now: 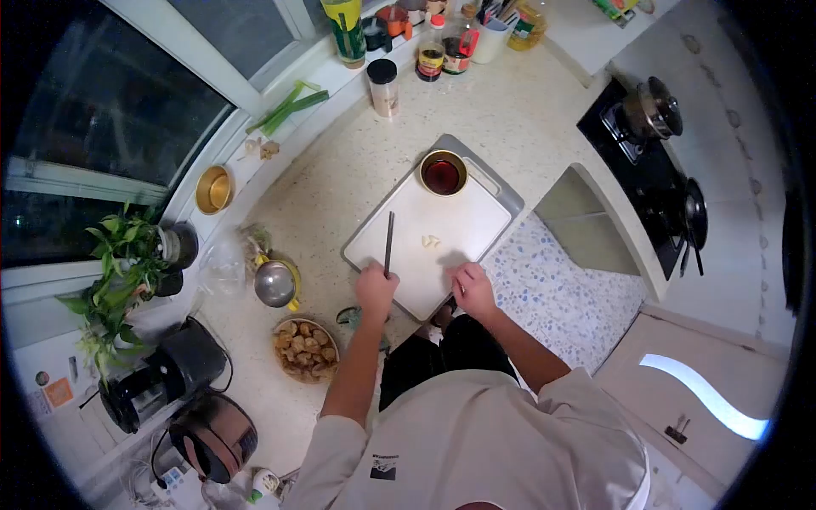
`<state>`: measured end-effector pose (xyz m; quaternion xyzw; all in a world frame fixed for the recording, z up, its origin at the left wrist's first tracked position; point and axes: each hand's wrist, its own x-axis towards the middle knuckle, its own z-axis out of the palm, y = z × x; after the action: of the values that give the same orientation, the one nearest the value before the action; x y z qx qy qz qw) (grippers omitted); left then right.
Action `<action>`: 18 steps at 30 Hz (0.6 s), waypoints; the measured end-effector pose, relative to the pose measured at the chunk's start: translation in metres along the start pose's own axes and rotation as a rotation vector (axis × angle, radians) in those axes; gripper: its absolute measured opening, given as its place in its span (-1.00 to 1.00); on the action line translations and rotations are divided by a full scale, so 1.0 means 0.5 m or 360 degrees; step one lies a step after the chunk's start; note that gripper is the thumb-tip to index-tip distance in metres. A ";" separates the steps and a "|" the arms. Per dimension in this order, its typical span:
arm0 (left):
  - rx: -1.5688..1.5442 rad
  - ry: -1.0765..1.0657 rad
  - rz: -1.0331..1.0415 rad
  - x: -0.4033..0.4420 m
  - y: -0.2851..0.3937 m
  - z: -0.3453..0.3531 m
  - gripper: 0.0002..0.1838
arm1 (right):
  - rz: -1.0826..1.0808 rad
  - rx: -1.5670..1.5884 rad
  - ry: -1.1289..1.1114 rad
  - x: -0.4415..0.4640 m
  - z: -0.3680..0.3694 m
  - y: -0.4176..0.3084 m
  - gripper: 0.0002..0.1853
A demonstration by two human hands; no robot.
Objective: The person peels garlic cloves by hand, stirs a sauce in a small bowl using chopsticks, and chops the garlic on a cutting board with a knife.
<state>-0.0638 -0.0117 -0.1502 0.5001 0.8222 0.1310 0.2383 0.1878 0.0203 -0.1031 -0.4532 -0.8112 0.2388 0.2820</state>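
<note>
The left hand [376, 289] is wrapped round the knife [389, 242] over the white board [425, 285], the right hand [472, 288] is curled but I can't tell if it holds something, and the pale bits [431, 242] sit mid-board with the cup [444, 156] at the far corner, maybe to leave room.

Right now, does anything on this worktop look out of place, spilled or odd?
I see no spill or damage. One oddity: a bowl of dark red liquid stands at the far end of the cutting board, sharing it with pale pieces. That seems awkward: the knife in the left hand might knock it.
</note>
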 end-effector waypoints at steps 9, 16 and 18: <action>-0.0393 -0.0135 0.0105 -0.003 0.058 -0.078 -0.73 | -0.0213 -0.0017 -0.0339 -0.007 0.039 -0.084 -0.47; -0.2606 -0.0984 -0.0615 -0.009 0.178 -0.085 -0.86 | -0.0205 0.0173 -0.0122 0.067 -0.049 -0.072 -0.22; -0.2688 -0.1104 -0.0569 -0.024 0.248 -0.098 -0.86 | -0.0228 0.0152 -0.0050 0.102 -0.097 -0.070 -0.29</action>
<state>0.0093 0.0363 -0.0490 0.0378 0.4018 0.4905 0.7724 0.1773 0.0543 -0.0331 -0.3762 -0.8335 0.2637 0.3069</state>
